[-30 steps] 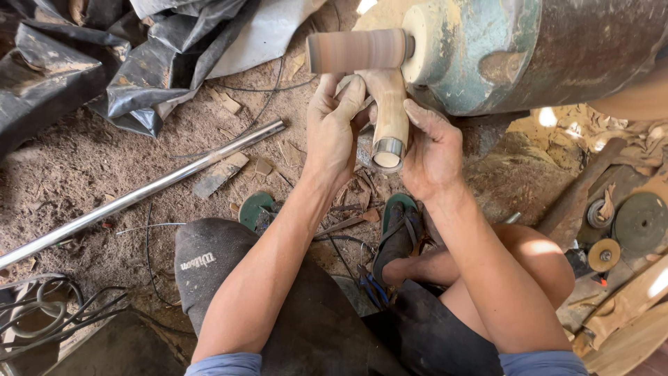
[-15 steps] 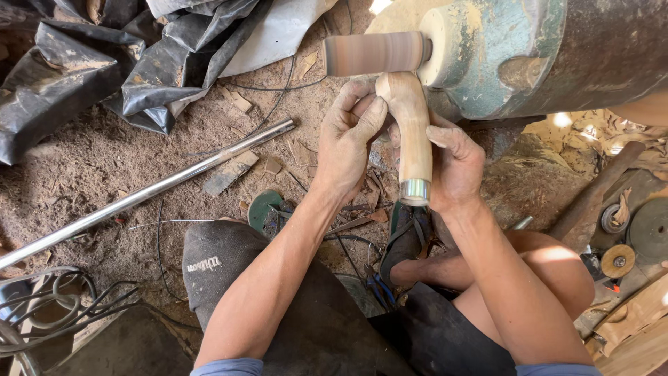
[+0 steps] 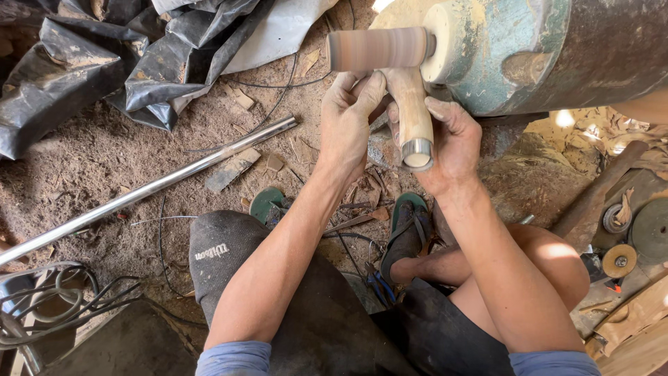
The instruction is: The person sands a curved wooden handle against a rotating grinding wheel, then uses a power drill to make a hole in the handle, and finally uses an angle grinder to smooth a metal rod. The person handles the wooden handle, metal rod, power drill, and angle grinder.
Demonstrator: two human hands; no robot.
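Observation:
A pale wooden handle [image 3: 412, 111] with a metal ferrule at its near end is pressed up against a spinning sanding drum [image 3: 376, 49] that sticks out of a teal motor housing [image 3: 529, 49]. My left hand [image 3: 348, 122] grips the handle's upper part just under the drum. My right hand [image 3: 452, 143] holds its lower part beside the ferrule. Both forearms reach up from my lap.
A long shiny metal rod [image 3: 153, 186] lies across the dirt floor at left. Black plastic sheeting [image 3: 125, 56] is heaped at top left, cables [image 3: 49, 306] at bottom left. Grinding discs [image 3: 637, 233] and wood scraps sit at right. Green sandals [image 3: 410, 223] cover my feet.
The handle has been turned and shifted slightly against the drum, so its ferrule end now faces me; both hands kept their grip and moved a little with it.

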